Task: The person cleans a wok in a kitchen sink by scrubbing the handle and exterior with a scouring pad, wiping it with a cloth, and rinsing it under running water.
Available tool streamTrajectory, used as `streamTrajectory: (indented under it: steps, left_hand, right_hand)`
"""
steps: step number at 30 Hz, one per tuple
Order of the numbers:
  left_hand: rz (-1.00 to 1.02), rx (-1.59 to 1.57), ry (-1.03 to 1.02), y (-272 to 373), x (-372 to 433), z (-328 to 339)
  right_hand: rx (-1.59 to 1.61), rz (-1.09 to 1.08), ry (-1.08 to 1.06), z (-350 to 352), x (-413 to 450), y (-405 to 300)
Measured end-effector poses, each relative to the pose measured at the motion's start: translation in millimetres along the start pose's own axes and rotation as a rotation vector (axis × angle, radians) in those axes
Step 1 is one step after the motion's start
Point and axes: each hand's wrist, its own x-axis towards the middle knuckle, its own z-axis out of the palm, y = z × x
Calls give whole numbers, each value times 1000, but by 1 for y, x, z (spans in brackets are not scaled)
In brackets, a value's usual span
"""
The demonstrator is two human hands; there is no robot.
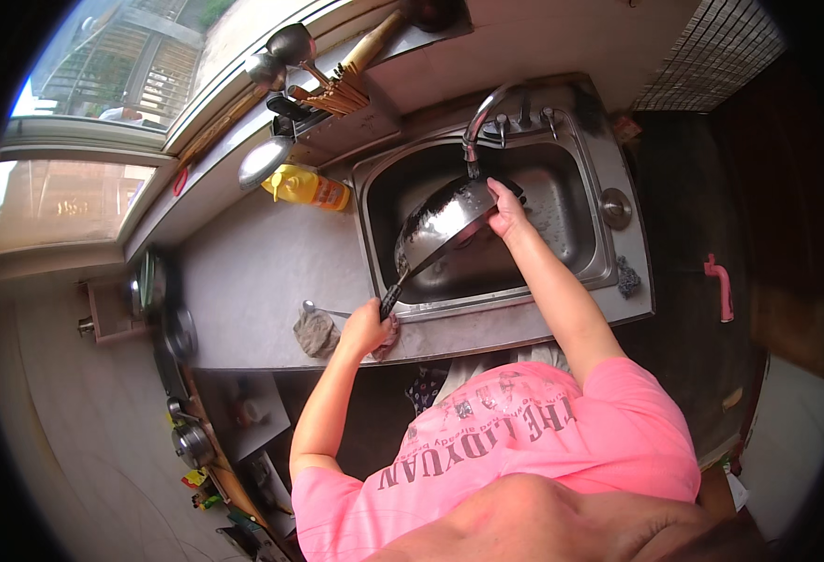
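Observation:
A metal wok (447, 214) is tilted on its side over the stainless steel sink (573, 263), its shiny outer face turned up and partly blackened. My left hand (368, 327) grips its dark handle (389, 302) near the counter's front edge. With my right hand (506, 211) I hold the opposite side of the wok, thumb on the outer face and the other fingers partly hidden. The curved faucet (478, 123) ends just above the wok, and water seems to run from it. Beside my left hand lie a crumpled grey cloth (317, 334) and a thin metal utensil (327, 310).
A yellow bottle (306, 188) lies left of the sink, near a caddy (348, 130) of chopsticks and ladles. A round metal lid (615, 208) and a scouring pad (628, 277) rest on the right rim. Pots (190, 442) stand at far left. A window (124, 77) is behind the counter.

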Motion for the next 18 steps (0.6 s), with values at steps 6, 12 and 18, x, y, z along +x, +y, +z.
streamTrajectory:
  steps: [6, 12, 18]
  left_hand:
    - [68, 153, -420, 37, 85, -94]
    - [117, 266, -505, 42, 157, -104]
    - [119, 302, -526, 30, 167, -104]
  right_hand:
    - [77, -156, 206, 6, 37, -36]
    - [129, -151, 190, -22, 73, -59]
    - [62, -146, 181, -7, 72, -43]
